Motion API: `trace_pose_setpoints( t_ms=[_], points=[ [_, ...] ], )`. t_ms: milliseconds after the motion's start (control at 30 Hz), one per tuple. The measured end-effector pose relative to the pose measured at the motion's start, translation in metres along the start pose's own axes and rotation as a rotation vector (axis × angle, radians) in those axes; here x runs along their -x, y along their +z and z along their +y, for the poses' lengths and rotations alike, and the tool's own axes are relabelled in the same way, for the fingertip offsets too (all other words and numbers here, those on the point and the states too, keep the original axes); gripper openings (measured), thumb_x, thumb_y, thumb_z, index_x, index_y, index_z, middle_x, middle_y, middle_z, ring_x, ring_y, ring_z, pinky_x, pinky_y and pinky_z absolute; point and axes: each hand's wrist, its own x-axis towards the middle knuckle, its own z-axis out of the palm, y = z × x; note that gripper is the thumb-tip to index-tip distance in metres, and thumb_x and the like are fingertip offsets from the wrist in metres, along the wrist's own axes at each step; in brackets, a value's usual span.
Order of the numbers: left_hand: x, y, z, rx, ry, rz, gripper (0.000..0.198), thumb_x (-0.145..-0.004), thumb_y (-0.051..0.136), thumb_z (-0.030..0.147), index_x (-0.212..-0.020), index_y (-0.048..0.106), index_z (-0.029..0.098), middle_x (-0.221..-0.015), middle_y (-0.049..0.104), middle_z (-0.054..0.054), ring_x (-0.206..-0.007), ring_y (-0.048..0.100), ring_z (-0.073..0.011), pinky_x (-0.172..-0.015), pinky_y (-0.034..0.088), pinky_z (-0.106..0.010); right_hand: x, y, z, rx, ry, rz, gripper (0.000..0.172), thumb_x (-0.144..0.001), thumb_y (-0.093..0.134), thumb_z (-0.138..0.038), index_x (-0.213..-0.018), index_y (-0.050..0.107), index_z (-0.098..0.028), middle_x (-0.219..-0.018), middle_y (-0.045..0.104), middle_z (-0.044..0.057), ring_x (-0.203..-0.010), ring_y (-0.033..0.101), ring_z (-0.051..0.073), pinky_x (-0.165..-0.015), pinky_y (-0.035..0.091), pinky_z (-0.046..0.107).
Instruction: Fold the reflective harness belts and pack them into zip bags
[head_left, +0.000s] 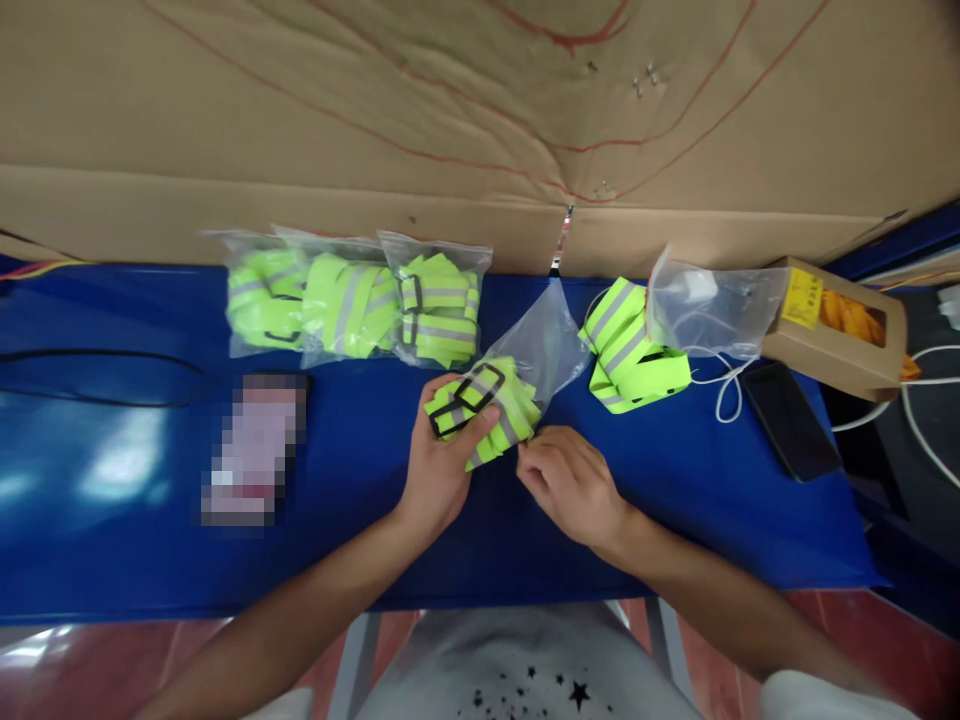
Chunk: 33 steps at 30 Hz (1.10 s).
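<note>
My left hand (444,455) is wrapped round a folded neon-yellow reflective strap (510,400) with black buckles, its thumb on top. A clear plastic bag (551,335) spreads out behind and to the right of this strap. My right hand (571,480) is closed at the strap's lower right edge, fingertips pinched together; what they hold is too small to make out. Another neon strap (626,350) lies loosely folded on the blue table (352,500), to the right of the bag.
Three bagged neon straps (349,305) lie along the back left. A phone (251,450) is at the left. On the right are an empty-looking bag (720,310), a dark phone (791,420), white cables and a cardboard box (840,330). A cardboard wall (300,120) stands behind.
</note>
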Motion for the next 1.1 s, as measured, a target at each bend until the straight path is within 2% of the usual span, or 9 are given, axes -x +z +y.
trace_pose_setpoints(
  t_ms=[167, 400, 467, 567, 633, 700, 800, 967, 1100],
  points=[
    [0.003, 0.001, -0.002, -0.109, 0.075, -0.001, 0.053, -0.073, 0.091, 0.032, -0.112, 0.057, 0.027, -0.100, 0.065, 0.004, -0.094, 0.064, -0.0148, -0.088, 0.052, -0.026, 0.001, -0.003, 0.006, -0.060, 0.086, 0.095, 0.021, -0.094, 0.061, -0.008, -0.086, 0.053, -0.026, -0.077, 0.065, -0.002, -0.079, 0.066, 0.015, -0.076, 0.057, 0.032],
    [0.002, -0.006, -0.017, -0.200, 0.180, 0.000, 0.048, -0.079, 0.087, 0.035, -0.115, 0.058, 0.026, -0.103, 0.063, 0.002, -0.093, 0.063, -0.0141, -0.085, 0.050, -0.023, -0.001, 0.002, -0.004, -0.015, -0.124, -0.009, 0.019, -0.092, 0.062, -0.005, -0.083, 0.058, -0.021, -0.079, 0.068, 0.003, -0.079, 0.067, 0.018, -0.074, 0.056, 0.032],
    [-0.002, -0.006, -0.017, -0.087, 0.104, -0.039, 0.051, -0.078, 0.088, 0.036, -0.117, 0.057, 0.026, -0.104, 0.065, 0.002, -0.092, 0.064, -0.0139, -0.084, 0.050, -0.025, -0.002, 0.004, -0.006, -0.086, -0.036, -0.054, 0.019, -0.095, 0.060, -0.007, -0.083, 0.057, -0.021, -0.077, 0.067, 0.002, -0.075, 0.065, 0.016, -0.072, 0.055, 0.031],
    [-0.005, -0.006, -0.013, 0.050, 0.003, -0.094, 0.051, -0.081, 0.085, 0.040, -0.120, 0.055, 0.026, -0.110, 0.069, -0.001, -0.097, 0.067, -0.0166, -0.090, 0.052, -0.032, -0.004, 0.002, -0.004, -0.285, 0.300, -0.080, 0.017, -0.097, 0.067, -0.024, -0.082, 0.058, -0.022, -0.075, 0.067, 0.001, -0.071, 0.066, 0.014, -0.068, 0.055, 0.027],
    [-0.004, -0.008, -0.013, 0.080, -0.018, -0.143, 0.049, -0.085, 0.080, 0.043, -0.123, 0.054, 0.027, -0.117, 0.069, -0.004, -0.104, 0.068, -0.0193, -0.095, 0.052, -0.036, -0.004, 0.001, -0.002, -0.504, 0.542, -0.126, 0.020, -0.095, 0.071, -0.040, -0.093, 0.063, -0.022, -0.082, 0.072, 0.002, -0.073, 0.070, 0.015, -0.068, 0.057, 0.026],
    [-0.001, -0.012, -0.017, 0.069, -0.007, -0.196, 0.050, -0.088, 0.079, 0.042, -0.128, 0.052, 0.030, -0.120, 0.068, -0.003, -0.108, 0.068, -0.0198, -0.097, 0.052, -0.037, -0.004, 0.002, -0.002, -0.780, 0.676, -0.154, 0.034, -0.094, 0.070, -0.050, -0.115, 0.065, -0.023, -0.100, 0.078, 0.005, -0.087, 0.076, 0.018, -0.076, 0.062, 0.029],
    [0.003, -0.021, -0.025, 0.026, 0.070, -0.313, 0.057, -0.085, 0.083, 0.037, -0.133, 0.052, 0.035, -0.129, 0.064, -0.001, -0.116, 0.066, -0.0199, -0.101, 0.053, -0.035, -0.005, 0.006, -0.007, -1.031, 0.726, -0.070, 0.046, -0.093, 0.071, -0.052, -0.130, 0.062, -0.028, -0.125, 0.076, 0.006, -0.113, 0.075, 0.022, -0.098, 0.063, 0.036],
    [0.002, -0.024, -0.013, -0.067, 0.096, -0.561, 0.080, -0.081, 0.085, 0.045, -0.151, 0.046, 0.035, -0.166, 0.037, -0.006, -0.154, 0.035, -0.0309, -0.119, 0.043, -0.040, -0.009, 0.002, -0.006, -1.005, 0.767, 0.033, 0.031, -0.091, 0.076, -0.042, -0.117, 0.071, -0.026, -0.126, 0.077, 0.004, -0.119, 0.073, 0.024, -0.107, 0.059, 0.040],
    [0.000, -0.017, -0.003, -0.197, 0.142, -0.365, 0.067, -0.078, 0.090, 0.036, -0.137, 0.058, 0.029, -0.142, 0.059, -0.008, -0.132, 0.057, -0.0241, -0.106, 0.052, -0.033, -0.006, 0.000, 0.003, -0.897, 0.771, 0.076, 0.036, -0.091, 0.076, -0.038, -0.124, 0.069, -0.027, -0.127, 0.076, 0.005, -0.119, 0.073, 0.023, -0.108, 0.057, 0.039]
  ],
)
